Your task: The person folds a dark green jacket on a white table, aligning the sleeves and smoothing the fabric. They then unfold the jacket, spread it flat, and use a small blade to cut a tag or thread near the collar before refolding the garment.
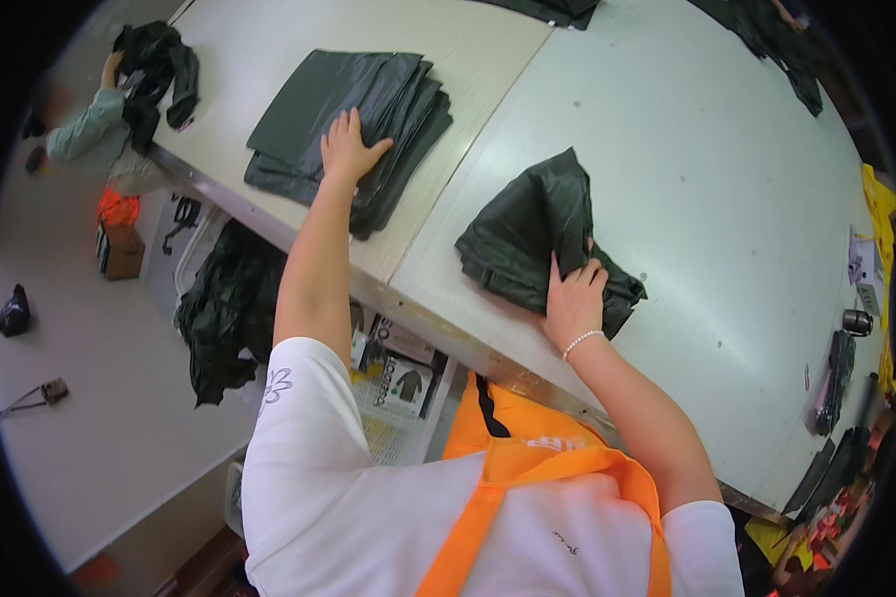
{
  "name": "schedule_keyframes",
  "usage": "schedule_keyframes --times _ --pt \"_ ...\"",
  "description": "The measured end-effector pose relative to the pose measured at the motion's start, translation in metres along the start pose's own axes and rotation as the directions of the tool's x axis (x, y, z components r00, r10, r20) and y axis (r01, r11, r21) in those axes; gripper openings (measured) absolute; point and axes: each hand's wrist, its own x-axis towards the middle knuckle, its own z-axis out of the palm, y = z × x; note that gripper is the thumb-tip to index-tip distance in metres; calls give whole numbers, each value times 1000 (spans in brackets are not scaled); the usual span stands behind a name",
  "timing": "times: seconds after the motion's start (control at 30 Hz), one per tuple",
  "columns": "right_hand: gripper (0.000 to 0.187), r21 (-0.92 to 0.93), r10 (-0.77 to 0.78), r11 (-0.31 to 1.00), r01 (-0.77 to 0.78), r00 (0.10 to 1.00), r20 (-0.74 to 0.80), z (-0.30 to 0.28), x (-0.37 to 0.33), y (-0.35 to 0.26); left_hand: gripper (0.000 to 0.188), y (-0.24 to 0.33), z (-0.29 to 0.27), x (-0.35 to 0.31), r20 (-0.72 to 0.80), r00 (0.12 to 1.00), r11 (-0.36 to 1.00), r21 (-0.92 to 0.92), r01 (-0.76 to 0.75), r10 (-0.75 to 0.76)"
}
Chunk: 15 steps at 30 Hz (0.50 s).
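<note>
Both outstretched: left hand [349, 155] splayed on stack [309, 99], right hand [575, 301] seemingly gripping bundle [520, 224].

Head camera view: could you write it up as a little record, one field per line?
Left hand: spread on stacked dark sheets
Right hand: fingers bent against crumpled dark bundle; firmness of grip unclear
Surfaces: cream tabletop beside whitish tabletop
Worn: beaded bracelet on right wrist, white shirt
Upper left: another person's pale sleeve
</note>
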Motion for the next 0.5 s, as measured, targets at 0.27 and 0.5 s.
schedule_keyframes --times 0.27,0.5 --pt "86 428 -103 885 181 975 -199 -9 -11 81 37 97 -18 -50 21 956 954 -60 -292 294" --pt "53 836 399 490 -249 916 39 33 -170 165 44 295 -48 -260 122 888 825 -443 -351 443"
